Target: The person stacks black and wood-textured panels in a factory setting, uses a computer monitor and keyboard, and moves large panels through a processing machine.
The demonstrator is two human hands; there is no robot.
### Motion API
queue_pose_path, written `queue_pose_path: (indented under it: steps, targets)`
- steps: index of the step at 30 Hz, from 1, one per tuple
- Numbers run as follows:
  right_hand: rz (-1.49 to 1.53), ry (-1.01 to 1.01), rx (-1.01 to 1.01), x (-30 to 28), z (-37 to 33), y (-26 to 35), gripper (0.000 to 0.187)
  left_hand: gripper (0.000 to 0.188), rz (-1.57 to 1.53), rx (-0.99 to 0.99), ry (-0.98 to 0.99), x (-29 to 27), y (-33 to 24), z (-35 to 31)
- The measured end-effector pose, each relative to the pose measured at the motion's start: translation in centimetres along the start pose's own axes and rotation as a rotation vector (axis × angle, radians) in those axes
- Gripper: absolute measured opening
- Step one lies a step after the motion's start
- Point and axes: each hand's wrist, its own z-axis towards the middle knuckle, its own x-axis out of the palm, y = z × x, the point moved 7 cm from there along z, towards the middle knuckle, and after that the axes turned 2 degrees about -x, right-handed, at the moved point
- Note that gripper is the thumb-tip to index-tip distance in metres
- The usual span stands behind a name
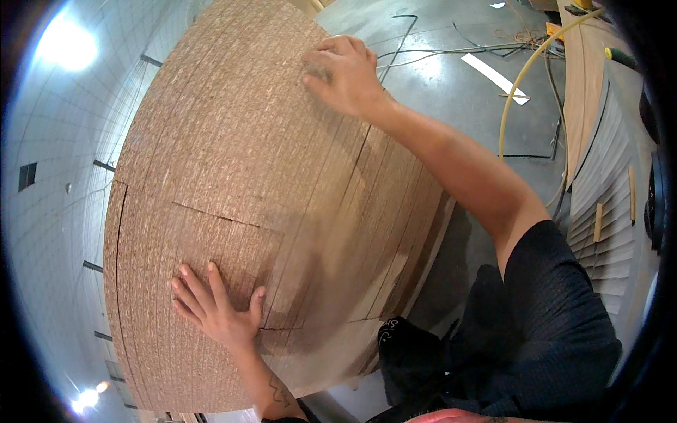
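A large stack of brown particleboard panels (204,134) fills the middle of the view, its many layered edges side by side in long lines. Against its lower part my left hand (222,314) lies flat with the fingers spread, holding nothing. Farther up, my right hand (345,77) rests at the right side of the stack with bent fingers. A small greyish patch shows between its thumb and fingers; whether this is an object or shadow is unclear. Short cracks and dark gaps run between some panels near my left hand.
A grey floor (451,32) lies right of the stack, with dark cables and a white strip (496,79) on it. A yellow hose (513,92) hangs by a wooden bench top (582,106). Grey ridged material (599,204) with small wood sticks lies at the far right.
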Motion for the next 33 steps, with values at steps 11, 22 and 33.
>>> queue_pose_path:
  steps: [11,22,33]
  targets:
    - [0.035,0.074,0.108,-0.8,3.3,1.6,0.052,0.090,-0.027,-0.004,0.015,-0.1,0.1,0.0]
    - [0.026,0.019,0.037,-0.4,4.1,2.2,0.053,0.085,-0.020,-0.024,0.009,-0.1,0.2,0.0]
    - [0.039,-0.007,-0.024,-0.9,5.7,3.9,0.040,0.089,-0.065,-0.037,0.037,-0.1,0.5,-0.1]
